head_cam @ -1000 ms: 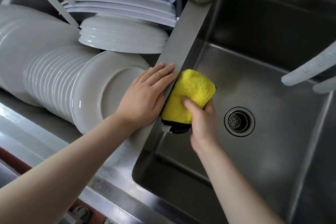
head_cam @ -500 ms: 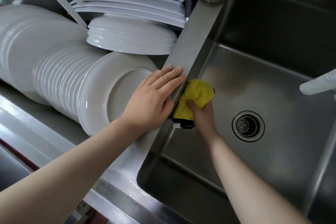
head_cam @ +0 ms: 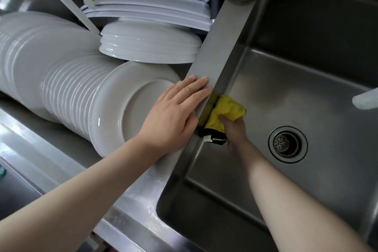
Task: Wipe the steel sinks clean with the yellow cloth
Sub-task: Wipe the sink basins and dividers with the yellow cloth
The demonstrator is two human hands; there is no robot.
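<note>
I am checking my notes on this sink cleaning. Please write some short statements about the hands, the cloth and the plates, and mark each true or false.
1. The right hand grips the yellow cloth. True.
2. The cloth lies over the drain. False: it is against the sink's left wall.
3. The left hand rests flat on the steel divider. True.
4. The white plates are stacked in the right basin. False: they lie left of the divider.
</note>
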